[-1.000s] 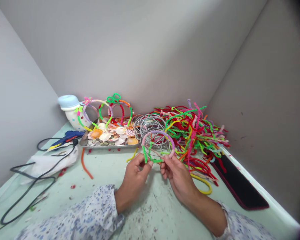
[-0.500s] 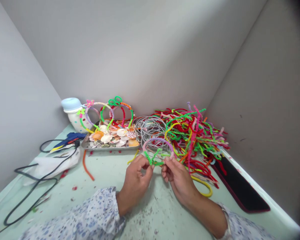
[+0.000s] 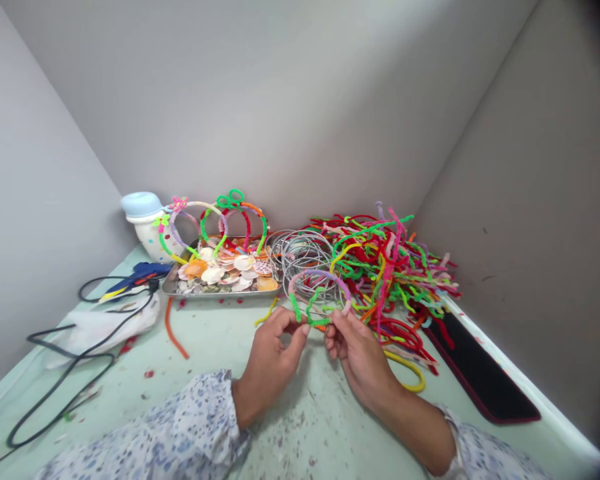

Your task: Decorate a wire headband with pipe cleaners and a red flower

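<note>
Between my hands stands a headband (image 3: 320, 273) wrapped in pink, lilac and green pipe cleaner, its arch pointing away from me. My left hand (image 3: 270, 360) pinches its green left end between thumb and forefinger. With closed fingers my right hand (image 3: 357, 357) grips the pale pink right end. A bent green pipe cleaner (image 3: 310, 309) runs across the lower part of the headband, from one hand towards the other. My fingertips hide where it meets each end. Just behind lies a coil of grey wire hoops (image 3: 305, 253).
A metal tray (image 3: 220, 298) holds shells, with several finished headbands (image 3: 200, 205) standing in it. Behind it leans a white bottle (image 3: 155, 233). At right are a heap of pipe cleaners (image 3: 395, 267) and a black mat (image 3: 480, 373). Glue gun (image 3: 135, 279) and cable (image 3: 55, 400) lie left.
The headband has shifted slightly up and right between my fingers. The green pipe cleaner's loose bend has turned more upright, and my hands stay almost in place.
</note>
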A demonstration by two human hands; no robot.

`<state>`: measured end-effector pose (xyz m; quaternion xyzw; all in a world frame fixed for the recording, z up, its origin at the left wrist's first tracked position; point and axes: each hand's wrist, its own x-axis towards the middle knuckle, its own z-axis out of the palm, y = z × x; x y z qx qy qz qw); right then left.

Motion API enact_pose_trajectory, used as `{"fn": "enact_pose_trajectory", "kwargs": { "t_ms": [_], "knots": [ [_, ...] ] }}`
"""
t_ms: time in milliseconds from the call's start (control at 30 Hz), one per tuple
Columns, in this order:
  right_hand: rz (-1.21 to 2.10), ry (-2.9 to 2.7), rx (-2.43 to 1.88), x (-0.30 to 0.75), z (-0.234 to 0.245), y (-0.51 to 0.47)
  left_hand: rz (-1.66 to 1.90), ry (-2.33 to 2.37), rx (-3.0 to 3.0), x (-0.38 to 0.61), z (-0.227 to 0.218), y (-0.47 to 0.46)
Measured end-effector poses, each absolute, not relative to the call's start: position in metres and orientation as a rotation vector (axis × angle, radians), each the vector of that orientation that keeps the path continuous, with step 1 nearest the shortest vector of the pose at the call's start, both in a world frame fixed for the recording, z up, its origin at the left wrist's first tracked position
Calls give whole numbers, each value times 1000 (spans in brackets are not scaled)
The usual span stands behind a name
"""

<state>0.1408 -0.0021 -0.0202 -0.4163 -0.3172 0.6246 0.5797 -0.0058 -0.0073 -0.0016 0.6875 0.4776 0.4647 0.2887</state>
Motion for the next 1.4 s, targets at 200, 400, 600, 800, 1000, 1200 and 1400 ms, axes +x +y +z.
{"fn": "enact_pose_trajectory", "kwargs": {
  "t_ms": [200, 400, 600, 800, 1000, 1200, 1400],
  "knots": [
    [1459, -770, -979, 141, -23, -1, 1283, 1268, 1793, -5, -2, -6],
    [1477, -754, -990, 142, -22, -2, 1279, 1254, 1813, -5, 0, -7],
    [1492, -749, -961, 142, -24, -2, 1255, 1252, 1910, -6, 1, -9],
    [1489, -723, -950, 141, -21, -1, 1292, 1205, 1973, -7, -2, -10],
    [1471, -709, -960, 141, -20, -1, 1334, 1151, 1990, -6, -4, -9],
    [1486, -691, -925, 142, -19, -1, 1377, 1099, 2014, -8, -6, -8],
    [1499, -646, -948, 141, -17, -1, 1346, 1033, 2142, -11, -9, -5]
  ]
}}
